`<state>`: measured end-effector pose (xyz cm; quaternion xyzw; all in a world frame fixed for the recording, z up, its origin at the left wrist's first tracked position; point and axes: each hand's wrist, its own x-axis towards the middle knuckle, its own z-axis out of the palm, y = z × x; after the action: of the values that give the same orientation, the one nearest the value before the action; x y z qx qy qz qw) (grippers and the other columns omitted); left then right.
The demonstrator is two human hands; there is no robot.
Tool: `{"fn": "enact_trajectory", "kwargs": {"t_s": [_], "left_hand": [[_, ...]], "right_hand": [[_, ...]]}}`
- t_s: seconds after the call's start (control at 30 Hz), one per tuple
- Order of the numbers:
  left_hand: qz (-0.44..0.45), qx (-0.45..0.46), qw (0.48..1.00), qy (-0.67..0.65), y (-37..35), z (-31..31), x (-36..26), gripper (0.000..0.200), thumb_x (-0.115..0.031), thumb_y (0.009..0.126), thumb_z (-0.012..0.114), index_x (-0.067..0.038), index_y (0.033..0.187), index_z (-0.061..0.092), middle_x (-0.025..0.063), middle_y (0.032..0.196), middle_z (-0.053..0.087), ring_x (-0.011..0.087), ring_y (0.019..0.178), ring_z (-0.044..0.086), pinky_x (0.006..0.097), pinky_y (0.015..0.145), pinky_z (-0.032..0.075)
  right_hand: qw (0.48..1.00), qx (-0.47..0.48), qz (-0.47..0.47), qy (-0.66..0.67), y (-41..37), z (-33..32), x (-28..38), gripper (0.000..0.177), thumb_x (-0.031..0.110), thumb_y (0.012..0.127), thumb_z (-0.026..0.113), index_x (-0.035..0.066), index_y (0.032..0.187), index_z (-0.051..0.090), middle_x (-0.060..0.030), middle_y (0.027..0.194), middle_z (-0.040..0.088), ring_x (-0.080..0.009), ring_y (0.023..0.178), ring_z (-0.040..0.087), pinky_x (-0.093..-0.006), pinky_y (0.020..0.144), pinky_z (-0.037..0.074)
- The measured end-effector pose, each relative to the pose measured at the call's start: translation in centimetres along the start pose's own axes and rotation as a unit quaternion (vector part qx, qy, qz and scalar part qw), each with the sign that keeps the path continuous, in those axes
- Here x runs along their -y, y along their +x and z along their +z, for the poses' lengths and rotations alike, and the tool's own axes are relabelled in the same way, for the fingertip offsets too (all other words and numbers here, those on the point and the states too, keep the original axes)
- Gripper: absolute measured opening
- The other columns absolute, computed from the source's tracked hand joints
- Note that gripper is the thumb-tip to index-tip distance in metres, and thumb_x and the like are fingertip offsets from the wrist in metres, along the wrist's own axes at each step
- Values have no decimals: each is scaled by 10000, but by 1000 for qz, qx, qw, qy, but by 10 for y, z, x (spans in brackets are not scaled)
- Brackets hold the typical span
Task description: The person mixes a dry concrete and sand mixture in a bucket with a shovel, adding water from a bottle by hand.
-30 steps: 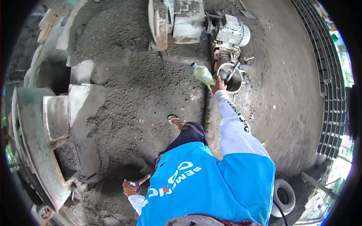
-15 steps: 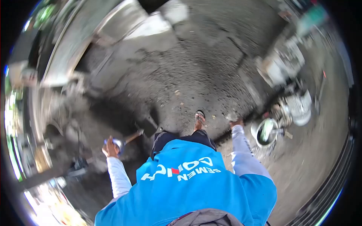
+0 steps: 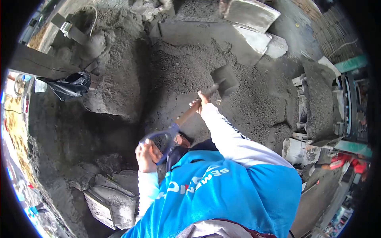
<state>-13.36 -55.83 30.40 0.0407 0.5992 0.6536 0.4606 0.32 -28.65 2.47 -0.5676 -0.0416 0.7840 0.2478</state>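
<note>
The left hand (image 3: 148, 155) and right hand (image 3: 202, 102) gripped a blue-handled, wooden-shafted shovel (image 3: 186, 117), its grey blade (image 3: 225, 80) ahead of them at grainy grey mix (image 3: 182, 65), apparently for scooping, which called for a firm push.

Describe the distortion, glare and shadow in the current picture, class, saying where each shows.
Head view: strong wide-angle curving inside a black rounded border; head view: daylight glare whitening parts of the picture's left edge; head view: deep shadow over the ground below the black plastic bag, while the shovel is better lit.
</note>
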Motion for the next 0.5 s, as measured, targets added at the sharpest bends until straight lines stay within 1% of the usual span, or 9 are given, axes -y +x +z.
{"fn": "enact_trajectory", "kwargs": {"t_s": [0.03, 0.07, 0.13, 0.23, 0.3, 0.33, 0.37, 0.4, 0.5], "left_hand": [[-34, -29, 999, -2, 0, -11, 7, 340, -377, 878, 640, -60, 809, 537, 65, 579, 517, 184, 461, 517, 317, 448, 460], [-58, -55, 996, -42, 2, -28, 22, 345, -389, 881, 630, -66, 810, 533, 50, 595, 502, 180, 506, 509, 321, 473, 453], [-147, -162, 970, -104, 10, -78, 69, 349, -423, 877, 628, -111, 762, 524, 8, 585, 450, 154, 491, 445, 289, 441, 361], [-192, -464, 862, -69, -8, -115, 121, 361, -538, 799, 679, -209, 793, 531, -38, 566, 396, 113, 470, 365, 285, 444, 282], [-236, -521, 818, -67, -47, -149, 155, 422, -621, 754, 673, -227, 793, 527, -58, 554, 345, 110, 453, 327, 302, 445, 275], [-308, -471, 820, -106, -88, -196, 184, 448, -653, 741, 659, -229, 765, 516, -56, 551, 325, 116, 473, 350, 321, 449, 288], [-321, -509, 792, -104, -110, -204, 198, 470, -670, 735, 650, -230, 726, 483, -48, 545, 323, 131, 504, 381, 331, 451, 301], [-322, -473, 811, -123, -138, -226, 218, 449, -663, 751, 630, -223, 816, 575, -35, 565, 364, 147, 546, 440, 313, 471, 345], [-311, -505, 797, -113, -82, -204, 242, 428, -613, 794, 612, -205, 926, 606, -29, 597, 398, 149, 559, 453, 306, 484, 368]], "right_hand": [[993, 46, 76, 81, 49, -13, -20, 400, 448, 862, 653, 102, 987, 498, -78, 653, 557, -281, 595, 606, -458, 574, 530], [993, 47, 9, 108, 88, -24, -53, 373, 471, 838, 642, 137, 786, 484, -52, 625, 524, -254, 482, 525, -464, 505, 506], [999, 41, 16, -3, 81, -32, -94, 345, 388, 860, 608, 140, 676, 455, -61, 534, 436, -266, 453, 483, -467, 481, 475], [990, 4, 142, -20, 69, -42, -170, 210, 225, 869, 616, 97, 754, 496, -67, 547, 495, -260, 494, 541, -433, 483, 484], [978, 14, 202, -53, 64, -42, -213, 202, 219, 867, 621, 92, 764, 502, -67, 554, 501, -255, 495, 541, -426, 482, 485], [972, 20, 223, -65, 68, -49, -222, 199, 216, 866, 623, 89, 770, 505, -67, 558, 504, -252, 496, 541, -423, 482, 486], [969, 21, 233, -78, 72, -62, -217, 195, 213, 865, 625, 86, 775, 507, -67, 561, 506, -250, 496, 541, -419, 481, 487], [968, 13, 234, -89, 81, -92, -204, 191, 209, 864, 627, 83, 780, 510, -67, 565, 509, -247, 497, 540, -416, 480, 488], [970, -34, 208, -124, 133, -182, -145, 182, 200, 861, 634, 75, 796, 519, -66, 576, 517, -239, 499, 540, -406, 479, 490]]}}
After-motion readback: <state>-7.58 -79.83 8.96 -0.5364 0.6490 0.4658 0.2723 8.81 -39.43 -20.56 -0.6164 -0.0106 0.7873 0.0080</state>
